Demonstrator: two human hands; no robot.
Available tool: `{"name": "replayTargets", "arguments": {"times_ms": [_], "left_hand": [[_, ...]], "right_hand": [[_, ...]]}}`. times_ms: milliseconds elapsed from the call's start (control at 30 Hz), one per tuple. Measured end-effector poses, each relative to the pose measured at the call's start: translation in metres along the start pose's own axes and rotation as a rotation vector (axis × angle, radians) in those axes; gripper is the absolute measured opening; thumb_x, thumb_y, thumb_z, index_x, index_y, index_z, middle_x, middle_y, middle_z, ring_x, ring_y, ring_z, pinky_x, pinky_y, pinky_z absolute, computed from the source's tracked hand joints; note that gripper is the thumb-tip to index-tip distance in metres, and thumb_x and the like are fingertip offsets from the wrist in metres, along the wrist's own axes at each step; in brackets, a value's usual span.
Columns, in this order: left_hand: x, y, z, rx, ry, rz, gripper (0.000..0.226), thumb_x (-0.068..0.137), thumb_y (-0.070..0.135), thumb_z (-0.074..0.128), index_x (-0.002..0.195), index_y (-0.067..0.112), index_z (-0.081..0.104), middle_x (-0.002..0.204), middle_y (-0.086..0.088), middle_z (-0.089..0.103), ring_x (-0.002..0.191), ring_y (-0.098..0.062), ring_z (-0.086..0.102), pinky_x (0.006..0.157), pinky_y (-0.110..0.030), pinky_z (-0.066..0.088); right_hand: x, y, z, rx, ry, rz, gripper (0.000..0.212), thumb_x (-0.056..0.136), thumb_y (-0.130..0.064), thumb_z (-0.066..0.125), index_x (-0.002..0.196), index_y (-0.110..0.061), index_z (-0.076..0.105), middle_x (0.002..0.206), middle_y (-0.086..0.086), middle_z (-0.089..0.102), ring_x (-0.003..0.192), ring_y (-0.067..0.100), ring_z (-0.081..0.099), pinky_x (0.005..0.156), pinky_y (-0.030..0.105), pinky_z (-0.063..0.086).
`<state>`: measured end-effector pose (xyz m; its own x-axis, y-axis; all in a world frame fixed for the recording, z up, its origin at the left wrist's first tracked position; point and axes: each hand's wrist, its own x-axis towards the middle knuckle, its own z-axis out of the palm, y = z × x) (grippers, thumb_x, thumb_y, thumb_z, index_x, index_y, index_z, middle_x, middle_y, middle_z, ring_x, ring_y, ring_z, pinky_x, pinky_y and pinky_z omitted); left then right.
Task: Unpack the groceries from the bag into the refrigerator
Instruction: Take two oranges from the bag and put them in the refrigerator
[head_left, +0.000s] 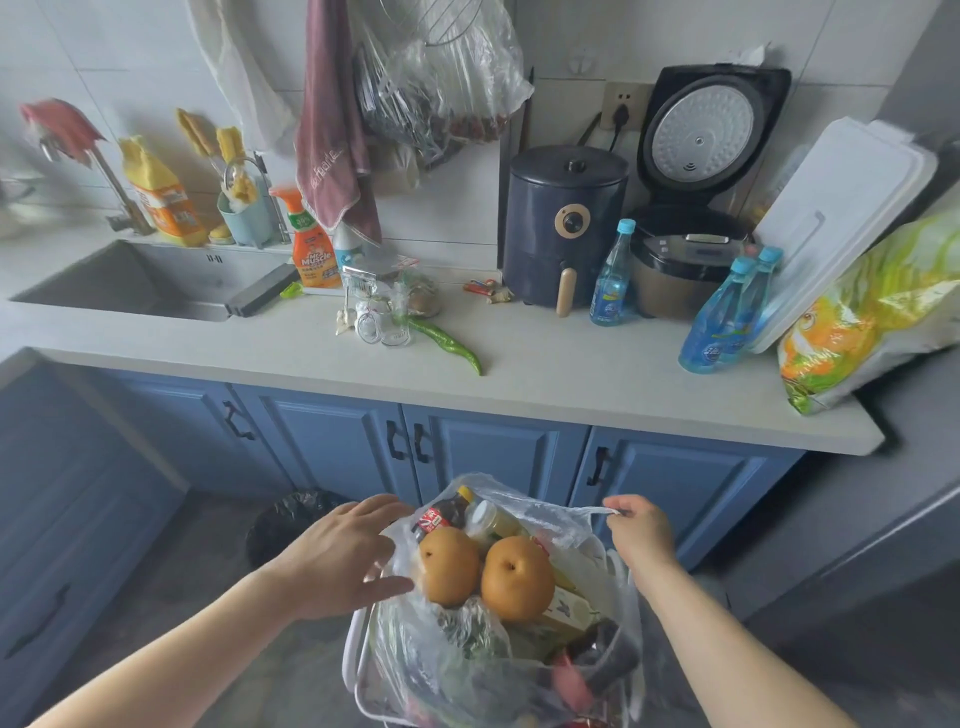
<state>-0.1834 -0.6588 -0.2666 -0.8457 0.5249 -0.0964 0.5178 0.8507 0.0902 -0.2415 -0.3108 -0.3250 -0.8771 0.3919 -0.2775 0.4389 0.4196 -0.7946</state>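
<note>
A clear plastic grocery bag (566, 525) sits low in front of me, its mouth wide. Two golden-brown pears (449, 566) (517, 579) lie on top. Behind them are a dark cola bottle (441, 514) with a red label and a bottle of yellow drink (491, 522). Greens and packets fill the lower part. My left hand (343, 556) is spread with straight fingers against the bag's left edge, beside the left pear. My right hand (641, 530) pinches the bag's right handle (608, 512) and holds it up. No refrigerator is in view.
Beyond the bag runs a white counter (519, 374) over blue cabinet doors (332, 441). On it stand a sink (135, 280), an air fryer (563, 223), a rice cooker (691, 208), blue bottles (727, 317), a green pepper (452, 345). A black-lined bin (291, 519) stands on the floor at left.
</note>
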Motion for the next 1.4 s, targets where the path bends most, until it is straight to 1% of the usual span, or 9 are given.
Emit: {"name": "replayTargets", "arguments": {"times_ms": [200, 400, 533, 633, 767, 933, 1133, 1233, 1400], "left_hand": [[0.049, 0.043, 0.003, -0.186, 0.099, -0.065, 0.037, 0.092, 0.045, 0.043, 0.118, 0.026, 0.059, 0.144, 0.007, 0.041, 0.134, -0.015, 0.037, 0.1, -0.033, 0.042], [0.094, 0.065, 0.055, -0.114, -0.296, -0.344, 0.048, 0.087, 0.02, 0.044, 0.135, 0.014, 0.041, 0.148, -0.002, 0.029, 0.139, -0.025, 0.027, 0.111, -0.043, 0.031], [0.095, 0.064, 0.068, -0.06, -0.405, -0.404, 0.051, 0.082, 0.019, 0.047, 0.132, 0.009, 0.042, 0.135, -0.009, 0.039, 0.131, -0.028, 0.036, 0.105, -0.044, 0.037], [0.096, 0.061, 0.072, -0.08, -0.412, -0.392, 0.053, 0.08, 0.023, 0.045, 0.131, 0.009, 0.042, 0.136, -0.011, 0.041, 0.134, -0.031, 0.033, 0.107, -0.046, 0.035], [0.09, 0.069, 0.054, -0.063, -0.443, -0.32, 0.054, 0.086, 0.021, 0.055, 0.137, 0.011, 0.041, 0.14, -0.008, 0.037, 0.138, -0.032, 0.024, 0.113, -0.046, 0.028], [0.082, 0.076, 0.03, -0.096, -0.405, -0.357, 0.064, 0.092, 0.019, 0.055, 0.147, 0.014, 0.023, 0.149, -0.008, 0.023, 0.139, -0.033, 0.02, 0.111, -0.046, 0.03], [0.077, 0.068, 0.05, -0.278, -0.355, -0.44, 0.083, 0.084, 0.026, 0.064, 0.149, 0.016, 0.014, 0.15, -0.013, 0.022, 0.138, -0.033, 0.027, 0.111, -0.045, 0.031], [0.074, 0.06, 0.065, -0.339, -0.333, -0.505, 0.109, 0.068, 0.037, 0.077, 0.149, 0.025, 0.005, 0.149, -0.015, 0.022, 0.132, -0.034, 0.037, 0.106, -0.043, 0.037], [0.071, 0.057, 0.069, -0.377, -0.235, -0.507, 0.105, 0.057, 0.041, 0.078, 0.144, 0.028, 0.02, 0.134, -0.009, 0.038, 0.119, -0.029, 0.046, 0.094, -0.039, 0.045]], "right_hand": [[-0.007, -0.007, 0.007, -0.052, -0.088, -0.105, 0.02, 0.091, -0.003, 0.052, 0.104, -0.012, 0.064, 0.112, 0.006, 0.065, 0.097, 0.017, 0.057, 0.079, 0.025, 0.042], [-0.017, -0.007, -0.002, -0.287, -0.094, -0.242, 0.018, 0.093, -0.011, 0.052, 0.103, -0.018, 0.065, 0.112, -0.001, 0.061, 0.09, 0.011, 0.055, 0.061, 0.012, 0.037], [-0.035, -0.005, 0.004, -0.542, -0.003, -0.684, 0.028, 0.083, -0.006, 0.063, 0.11, -0.014, 0.064, 0.123, 0.0, 0.053, 0.112, 0.016, 0.053, 0.094, 0.022, 0.043], [-0.057, -0.016, 0.015, -0.585, -0.309, -0.896, 0.045, 0.086, -0.006, 0.056, 0.128, -0.021, 0.053, 0.135, -0.008, 0.043, 0.125, 0.01, 0.043, 0.106, 0.025, 0.038], [-0.071, -0.026, 0.03, -0.777, -0.625, -0.794, 0.074, 0.084, -0.009, 0.06, 0.148, -0.024, 0.027, 0.153, -0.003, 0.023, 0.14, 0.018, 0.024, 0.115, 0.034, 0.025], [-0.068, -0.028, 0.043, -0.938, -0.637, -0.734, 0.084, 0.08, -0.003, 0.064, 0.15, -0.023, 0.022, 0.157, 0.003, 0.017, 0.144, 0.023, 0.016, 0.117, 0.039, 0.019], [-0.058, -0.009, 0.065, -0.974, -0.628, -0.563, 0.122, 0.066, -0.009, 0.082, 0.151, -0.033, 0.0, 0.161, -0.001, -0.004, 0.147, 0.031, 0.006, 0.116, 0.049, 0.023], [-0.06, -0.004, 0.066, -0.954, -0.57, -0.566, 0.114, 0.064, -0.012, 0.083, 0.151, -0.03, 0.01, 0.154, 0.003, 0.015, 0.14, 0.031, 0.024, 0.109, 0.045, 0.035], [-0.063, -0.002, 0.059, -0.833, -0.478, -0.587, 0.101, 0.059, -0.023, 0.081, 0.142, -0.031, 0.024, 0.137, -0.002, 0.03, 0.122, 0.025, 0.036, 0.091, 0.039, 0.046]]}}
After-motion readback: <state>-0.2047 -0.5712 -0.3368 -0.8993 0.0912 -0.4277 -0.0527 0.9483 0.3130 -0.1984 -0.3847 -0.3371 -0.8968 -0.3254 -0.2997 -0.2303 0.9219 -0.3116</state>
